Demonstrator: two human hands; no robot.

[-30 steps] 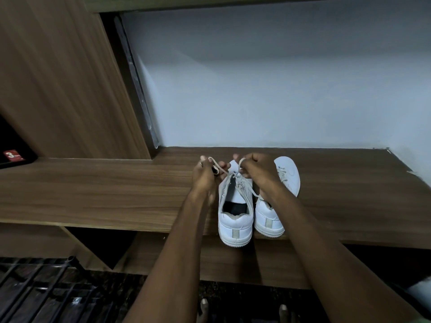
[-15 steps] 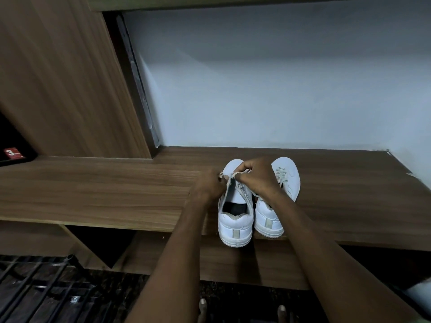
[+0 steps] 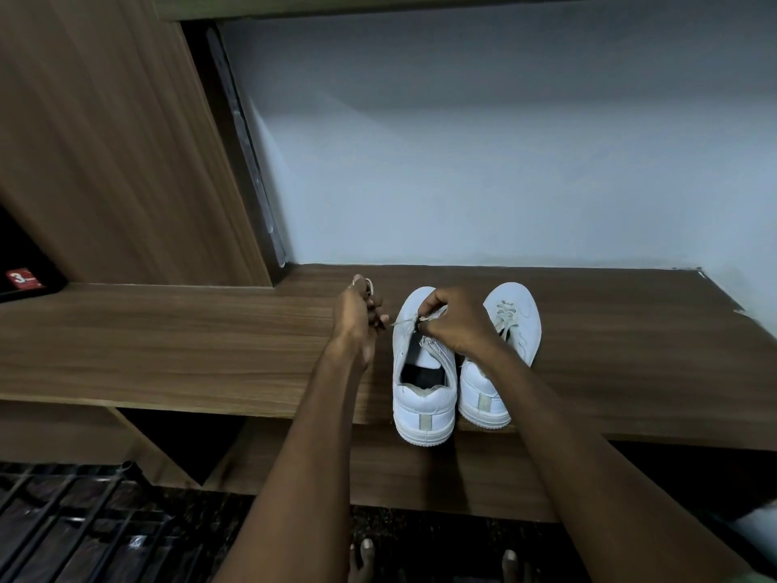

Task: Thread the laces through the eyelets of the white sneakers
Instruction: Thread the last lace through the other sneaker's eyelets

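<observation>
Two white sneakers stand side by side on the wooden shelf (image 3: 168, 342), heels toward me. The left sneaker (image 3: 424, 397) has its tongue open and its heel hangs over the shelf's front edge. The right sneaker (image 3: 511, 330) has its lace in place. My right hand (image 3: 456, 324) sits over the left sneaker's eyelets and pinches the off-white lace (image 3: 405, 322) there. My left hand (image 3: 357, 319) is just left of that shoe, fingers curled round the lace's other end, which loops up by my fingertips.
A blue-grey wall backs the shelf. A wooden side panel (image 3: 105, 140) rises at the left. A lower shelf board (image 3: 420, 477) lies below, a dark metal grate (image 3: 75, 528) covers the floor at bottom left, and my toes (image 3: 366, 557) show at the bottom edge.
My left hand has drawn the lace end out leftward, away from the left sneaker. My right hand stays over the eyelets, holding the lace.
</observation>
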